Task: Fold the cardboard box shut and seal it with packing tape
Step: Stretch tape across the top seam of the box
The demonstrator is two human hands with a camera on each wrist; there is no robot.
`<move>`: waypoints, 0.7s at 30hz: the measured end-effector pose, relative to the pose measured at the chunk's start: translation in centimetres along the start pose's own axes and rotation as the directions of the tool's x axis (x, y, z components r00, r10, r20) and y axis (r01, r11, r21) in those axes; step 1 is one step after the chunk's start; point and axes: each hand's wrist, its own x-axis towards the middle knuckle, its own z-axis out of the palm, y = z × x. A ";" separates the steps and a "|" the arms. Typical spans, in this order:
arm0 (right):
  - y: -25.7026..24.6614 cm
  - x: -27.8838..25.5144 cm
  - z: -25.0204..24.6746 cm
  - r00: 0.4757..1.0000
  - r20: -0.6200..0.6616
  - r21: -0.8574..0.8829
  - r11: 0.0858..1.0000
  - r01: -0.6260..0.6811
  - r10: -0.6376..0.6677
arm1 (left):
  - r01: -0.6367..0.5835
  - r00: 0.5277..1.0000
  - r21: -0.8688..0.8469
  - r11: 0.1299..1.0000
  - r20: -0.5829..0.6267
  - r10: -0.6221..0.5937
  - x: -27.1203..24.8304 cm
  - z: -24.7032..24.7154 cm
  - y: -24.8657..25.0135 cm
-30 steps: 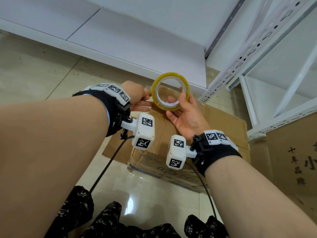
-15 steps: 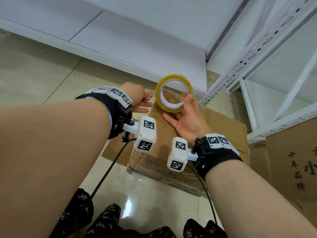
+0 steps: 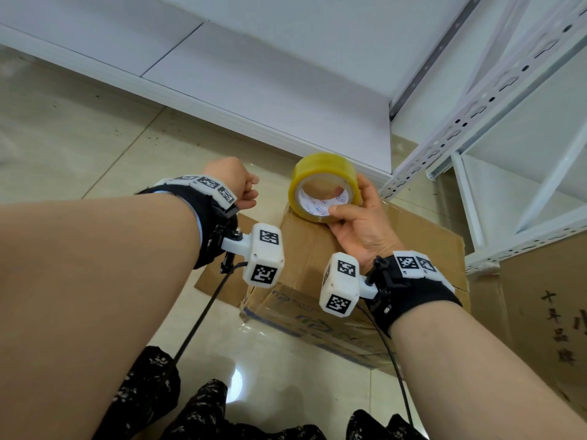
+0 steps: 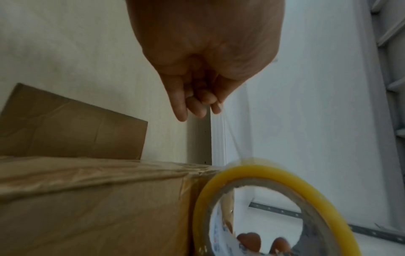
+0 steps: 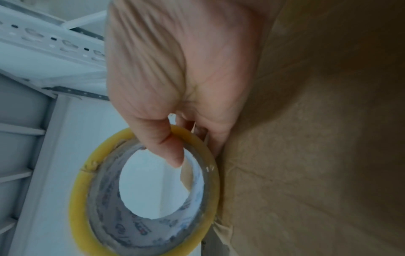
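Right hand (image 3: 362, 223) gripping yellow roll of clear packing tape (image 3: 324, 185) over brown cardboard box (image 3: 305, 255), left hand (image 4: 206, 57) pinching its clear tape end (image 4: 232, 131) beside it

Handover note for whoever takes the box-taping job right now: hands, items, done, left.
Right hand: grips the tape roll, thumb through its core, just above the far end of the cardboard box.
Left hand: fingers curled, pinching the clear tape end pulled off the roll.
Box: on the floor, top flaps down; one side flap sticks out. Old wrinkled tape on it.
Done: top folded, strip started.
Left: stick the strip down along the top, cut it.
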 end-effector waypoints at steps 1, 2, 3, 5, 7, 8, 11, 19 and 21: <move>-0.2 0.0 0.0 1.000 -0.007 0.016 1.000 0.004 -0.004 | 0.006 1.000 -0.012 1.000 -0.010 -0.006 0.2 -0.3 -0.1; -0.4 0.0 0.0 1.000 -0.011 0.015 1.000 0.013 -0.013 | 0.007 1.000 -0.031 1.000 -0.018 -0.007 0.5 -0.6 -0.2; -0.5 -0.1 0.0 1.000 -0.011 -0.005 1.000 0.024 -0.024 | 0.006 1.000 -0.052 0.999 -0.025 -0.008 0.7 -1.0 -0.2; -0.5 -0.3 0.0 0.999 -0.006 -0.054 0.998 0.041 -0.041 | -0.004 0.999 -0.077 0.997 -0.045 0.001 1.0 -1.3 -0.3; -0.3 -0.4 0.0 0.999 -0.003 -0.040 0.999 0.036 -0.036 | -0.019 0.998 -0.127 0.992 -0.054 0.012 0.6 -1.0 -0.3; -0.3 -0.3 -0.1 1.000 -0.001 -0.022 0.999 0.031 -0.031 | -0.027 0.998 -0.162 0.987 -0.052 0.019 0.5 -0.7 -0.5; -0.2 -0.1 0.0 1.000 -0.009 -0.011 1.000 0.019 -0.019 | -0.092 0.996 -0.164 0.982 -0.033 0.088 0.7 -0.4 -1.7; 1.3 -0.2 0.0 0.992 -0.111 0.048 0.997 0.063 -0.057 | -0.023 0.999 -0.112 0.993 -0.027 0.020 1.3 0.6 -3.2; 1.3 -0.3 0.1 0.992 -0.113 0.057 0.996 0.064 -0.057 | -0.016 0.999 -0.078 0.997 -0.034 0.013 1.9 0.8 -3.1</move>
